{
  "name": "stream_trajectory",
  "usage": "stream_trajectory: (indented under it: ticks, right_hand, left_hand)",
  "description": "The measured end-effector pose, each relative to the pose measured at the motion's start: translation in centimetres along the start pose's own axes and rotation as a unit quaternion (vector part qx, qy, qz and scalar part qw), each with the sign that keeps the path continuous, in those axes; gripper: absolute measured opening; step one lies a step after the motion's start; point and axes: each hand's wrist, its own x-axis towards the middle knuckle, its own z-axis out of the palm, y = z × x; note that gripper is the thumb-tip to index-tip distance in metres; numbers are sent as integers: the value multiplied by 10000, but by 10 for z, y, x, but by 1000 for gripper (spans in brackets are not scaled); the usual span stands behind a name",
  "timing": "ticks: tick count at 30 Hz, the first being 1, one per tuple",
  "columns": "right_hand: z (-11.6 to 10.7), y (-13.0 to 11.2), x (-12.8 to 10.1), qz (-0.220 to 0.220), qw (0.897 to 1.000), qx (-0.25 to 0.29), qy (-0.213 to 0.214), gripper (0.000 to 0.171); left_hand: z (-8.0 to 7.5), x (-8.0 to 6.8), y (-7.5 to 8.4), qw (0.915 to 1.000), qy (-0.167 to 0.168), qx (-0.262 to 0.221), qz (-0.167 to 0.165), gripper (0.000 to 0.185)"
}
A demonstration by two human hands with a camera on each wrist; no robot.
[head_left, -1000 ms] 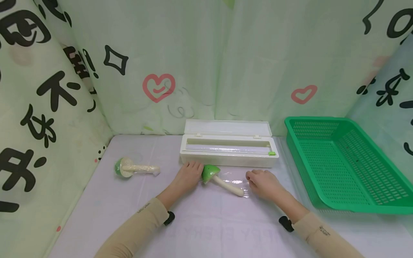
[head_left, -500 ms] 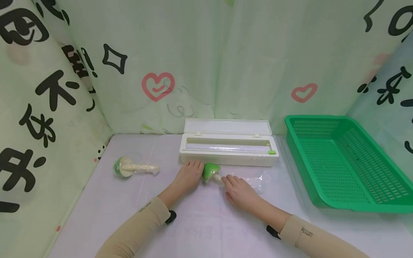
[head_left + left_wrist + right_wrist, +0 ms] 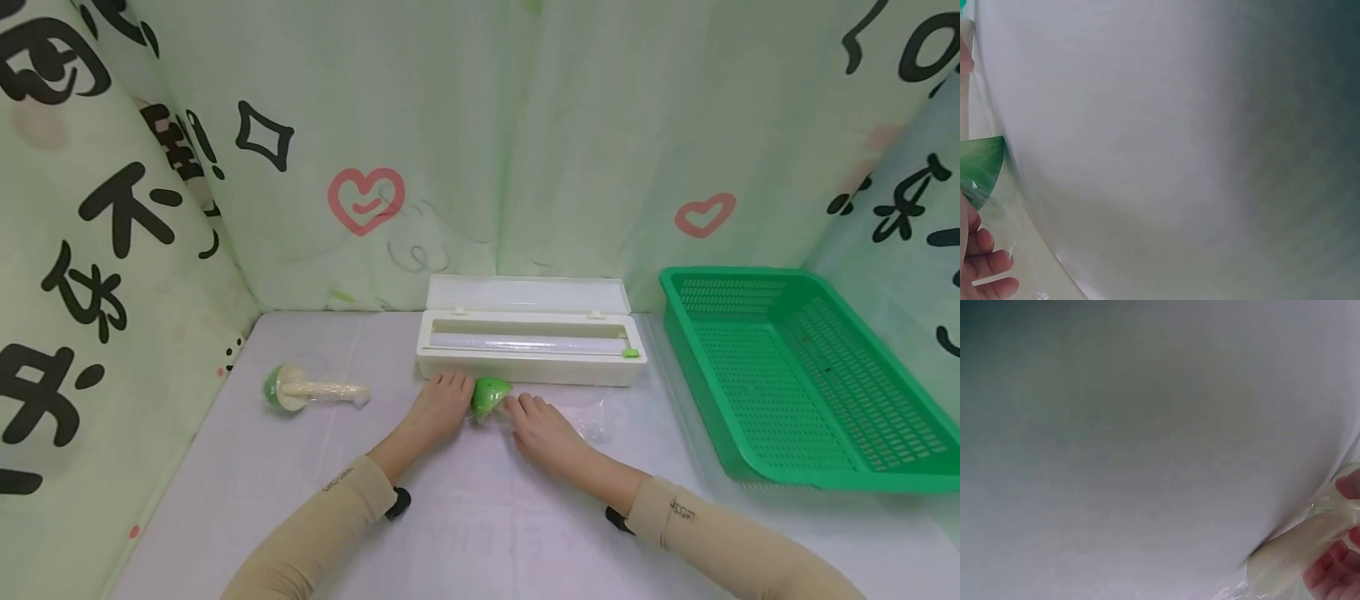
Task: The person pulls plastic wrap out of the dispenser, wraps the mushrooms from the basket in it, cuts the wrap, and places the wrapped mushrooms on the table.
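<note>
The toy mushroom (image 3: pixel 491 397) with the green cap is lying on the desk (image 3: pixel 480 533) just in front of the cling-film dispenser box (image 3: pixel 528 343), between the person's two hands, with a sheet of clear cling film (image 3: pixel 592 421) spreading out under and to the right of it.

Going left to right: well off to the left, another toy mushroom (image 3: pixel 311 390) is lying on its side, already looking wrapped in film. The left hand (image 3: pixel 438 410) is resting flat beside the green cap, fingers straight and touching it, so its grip is open and only steadying. In the left wrist view the green cap (image 3: pixel 980 170) is showing at the edge under shiny film. The right hand (image 3: pixel 542 429) is lying over the pale stem; in the right wrist view its fingers (image 3: pixel 1335 575) are curling round the film-covered stem (image 3: pixel 1300 553), so that grip is closing on the toy. Further right, loose film is trailing on the desk, and the green basket (image 3: pixel 806 467) is standing apart at the far side.

As I judge it, the film could bunch or cling to itself, since the trailing end is lying slack. The round cap could also roll from under the flat left fingers and pull the wrap askew.
</note>
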Motion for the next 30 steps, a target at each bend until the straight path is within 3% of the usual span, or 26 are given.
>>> stream_trajectory:
  ticks: [4,8,10,13,16,18,21,26,30]
  right_hand:
    - [3,2,4,-209,9991,-375,-18,35]
    - [5,3,5,-165,9994,-295,21,35]
    - [6,4,6,-100,9998,-167,33,35]
    - [8,5,5,-34,10000,-41,8,34]
    - [9,6,5,17,10000,35,-41,35]
    - [9,7,5,33,9999,79,-74,35]
    - [9,8,6,46,9998,168,-136,36]
    - [6,11,7,18,9982,389,-455,41]
    - [4,12,8,35,9943,676,-829,43]
  left_hand:
    - [-2,1,-1,9998,-107,-183,-41,13]
    - [-5,1,-6,9989,-102,-426,-166,16]
    - [-5,-1,-10,9983,251,-430,-302,16]
    - [-5,-4,-15,9920,1172,-358,-300,16]
    - [-5,-7,-17,9777,2038,-344,363,21]
    - [-6,-9,-16,9685,2238,-429,1001,27]
    - [-7,-12,-13,9695,1814,-580,1545,37]
    - [-6,-12,-10,9879,673,-566,1280,51]
    - [-1,-7,-7,9919,273,-306,1201,52]
